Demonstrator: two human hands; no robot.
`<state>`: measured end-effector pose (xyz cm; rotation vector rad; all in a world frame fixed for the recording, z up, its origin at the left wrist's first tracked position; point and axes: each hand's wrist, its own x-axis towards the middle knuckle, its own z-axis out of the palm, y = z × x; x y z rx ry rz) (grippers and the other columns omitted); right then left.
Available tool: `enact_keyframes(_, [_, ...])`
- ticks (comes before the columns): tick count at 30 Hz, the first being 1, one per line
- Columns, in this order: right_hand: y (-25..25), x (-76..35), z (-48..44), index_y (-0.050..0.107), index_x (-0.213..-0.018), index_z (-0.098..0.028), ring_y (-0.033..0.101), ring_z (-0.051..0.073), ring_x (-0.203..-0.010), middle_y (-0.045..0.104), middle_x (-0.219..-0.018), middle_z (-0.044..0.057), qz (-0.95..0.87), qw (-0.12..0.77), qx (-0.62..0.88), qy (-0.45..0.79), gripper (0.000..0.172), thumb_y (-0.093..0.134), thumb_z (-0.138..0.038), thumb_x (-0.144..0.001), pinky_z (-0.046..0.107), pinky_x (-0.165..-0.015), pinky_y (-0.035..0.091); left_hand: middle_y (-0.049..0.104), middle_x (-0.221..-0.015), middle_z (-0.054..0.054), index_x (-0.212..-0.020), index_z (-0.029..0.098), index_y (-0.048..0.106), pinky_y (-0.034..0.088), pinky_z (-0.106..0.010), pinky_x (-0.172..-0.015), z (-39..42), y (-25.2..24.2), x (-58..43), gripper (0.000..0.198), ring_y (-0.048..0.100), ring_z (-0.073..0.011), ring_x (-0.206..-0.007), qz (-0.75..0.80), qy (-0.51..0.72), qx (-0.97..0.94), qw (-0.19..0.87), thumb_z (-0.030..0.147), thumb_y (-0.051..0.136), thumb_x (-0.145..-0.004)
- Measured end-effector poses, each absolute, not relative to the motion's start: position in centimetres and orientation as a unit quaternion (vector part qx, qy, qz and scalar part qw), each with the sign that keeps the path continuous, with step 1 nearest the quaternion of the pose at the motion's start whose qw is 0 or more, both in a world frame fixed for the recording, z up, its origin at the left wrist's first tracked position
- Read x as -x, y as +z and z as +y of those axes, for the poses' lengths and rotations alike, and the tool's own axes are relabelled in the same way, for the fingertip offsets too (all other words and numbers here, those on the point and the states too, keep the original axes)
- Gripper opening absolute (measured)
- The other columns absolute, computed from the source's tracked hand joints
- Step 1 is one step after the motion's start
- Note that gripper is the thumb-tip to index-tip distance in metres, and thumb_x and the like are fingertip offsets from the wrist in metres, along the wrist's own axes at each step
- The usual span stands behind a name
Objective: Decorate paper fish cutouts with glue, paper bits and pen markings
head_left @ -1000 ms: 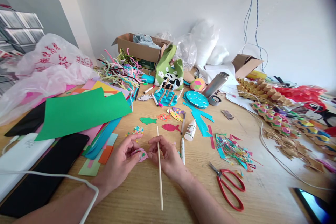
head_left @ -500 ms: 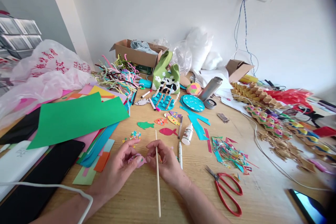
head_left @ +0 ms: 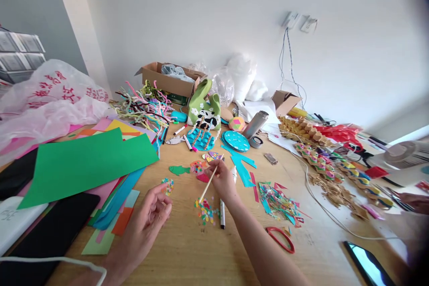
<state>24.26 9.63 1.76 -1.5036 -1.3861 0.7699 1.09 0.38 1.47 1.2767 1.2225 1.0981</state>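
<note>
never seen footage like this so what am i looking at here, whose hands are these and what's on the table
There is no machine here: a person wears one camera on the head, looking down at their own two bare hands. The right hand pinches a thin wooden stick, its tip near a dotted paper scrap. The left hand looks empty, fingers loosely curled. On the wooden table lie a green paper fish, a green paper sheet, a white pen, a phone and pipe cleaners.
</note>
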Motion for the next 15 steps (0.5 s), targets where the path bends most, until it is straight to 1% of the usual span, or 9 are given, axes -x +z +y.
enact_keyframes(1, [1.7, -24.4, 10.6, 0.059, -0.089, -0.022, 0.065, 0.021, -0.073, 0.067, -0.077, 0.001, -0.564, 0.458, 0.615, 0.307, 0.023, 0.07, -0.035, -0.073, 0.035, -0.068, 0.051, 0.067, -0.095, -0.005, -0.127, 0.023, 0.054, 0.054, -0.031, -0.065, 0.4, 1.3, -1.1, 0.056, 0.064, -0.0186, -0.076, 0.506, 0.455, -0.53, 0.506, 0.06, 0.059, -0.086])
enact_keyframes(7, [0.8, -23.9, 15.1, 0.058, -0.082, -0.022, 0.065, 0.022, -0.068, 0.065, -0.068, 0.001, -0.572, 0.437, 0.642, 0.266, 0.016, 0.068, -0.03, -0.073, 0.033, -0.061, 0.048, 0.065, -0.094, -0.004, -0.128, 0.024, 0.054, 0.053, -0.029, -0.065, 0.6, 0.1, -1.0, 0.05, 0.063, -0.0174, -0.075, 0.482, 0.466, -0.528, 0.521, 0.056, 0.057, -0.089])
enact_keyframes(11, [0.7, -23.9, 15.5, 0.057, -0.081, -0.022, 0.066, 0.024, -0.075, 0.069, -0.076, 0.005, -0.578, 0.426, 0.658, 0.229, 0.008, 0.063, -0.025, -0.076, 0.035, -0.067, 0.048, 0.064, -0.093, -0.003, -0.126, 0.025, 0.054, 0.053, -0.029, -0.066, 0.7, -0.2, -1.0, 0.048, 0.062, -0.0166, -0.074, 0.474, 0.467, -0.528, 0.528, 0.056, 0.057, -0.089])
enact_keyframes(15, [1.3, -24.8, 14.3, 0.057, -0.084, -0.023, 0.066, 0.026, -0.084, 0.071, -0.086, 0.007, -0.58, 0.424, 0.668, 0.191, 0.007, 0.059, -0.029, -0.081, 0.037, -0.074, 0.048, 0.064, -0.093, -0.003, -0.127, 0.024, 0.053, 0.054, -0.029, -0.065, 0.9, -0.8, -1.0, 0.05, 0.062, -0.0163, -0.073, 0.477, 0.464, -0.531, 0.525, 0.056, 0.057, -0.089])
